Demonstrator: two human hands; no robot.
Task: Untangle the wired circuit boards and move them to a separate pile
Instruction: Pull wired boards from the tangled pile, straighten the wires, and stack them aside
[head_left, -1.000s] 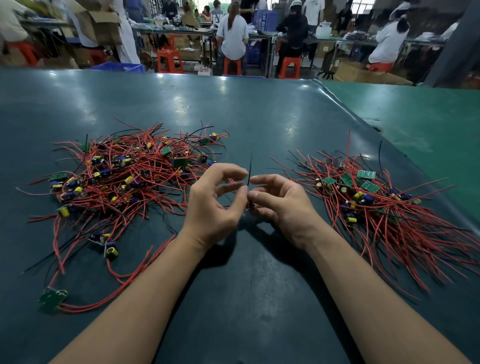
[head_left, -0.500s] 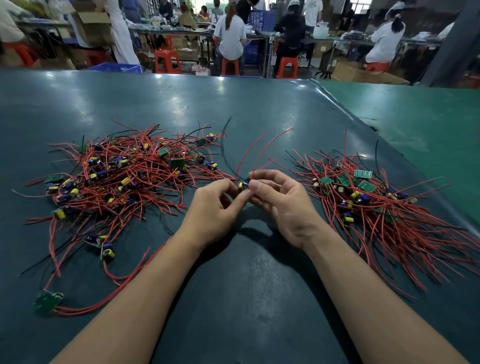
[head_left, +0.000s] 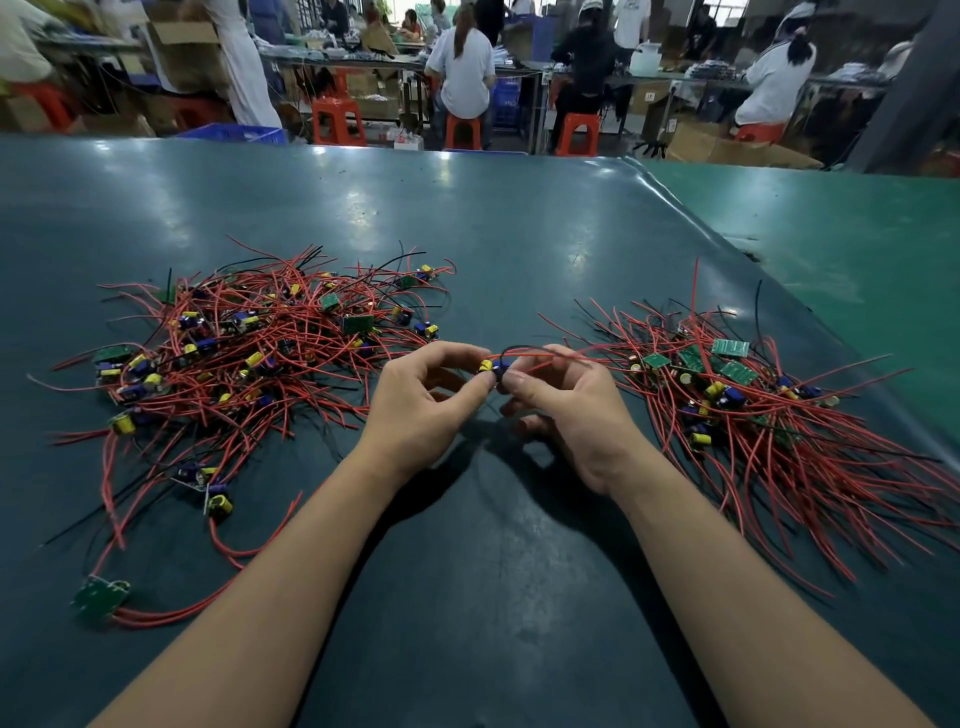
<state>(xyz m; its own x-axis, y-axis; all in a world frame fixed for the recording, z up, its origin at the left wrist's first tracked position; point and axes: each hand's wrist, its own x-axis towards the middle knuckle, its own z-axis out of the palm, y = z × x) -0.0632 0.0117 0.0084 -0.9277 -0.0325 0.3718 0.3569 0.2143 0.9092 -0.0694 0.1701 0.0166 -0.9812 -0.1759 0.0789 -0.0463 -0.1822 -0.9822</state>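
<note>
both hands pinching one little board (head_left: 492, 367) mid-bench, left hand (head_left: 423, 402), right hand (head_left: 566, 410) | tangled pile (head_left: 249, 358) at 9 o'clock, sorted pile (head_left: 753, 405) at 3 | risk: its wires snag the sorted pile

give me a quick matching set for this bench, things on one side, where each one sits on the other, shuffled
Things:
1. tangled pile
2. sorted pile
3. held board
4. lone board

Places:
A. near left corner of the table, apart from the heaps
B. pinched between left hand and right hand
C. right of the hands
D. left of the hands

Pairs: 1-D, 2-C, 3-B, 4-A
</note>
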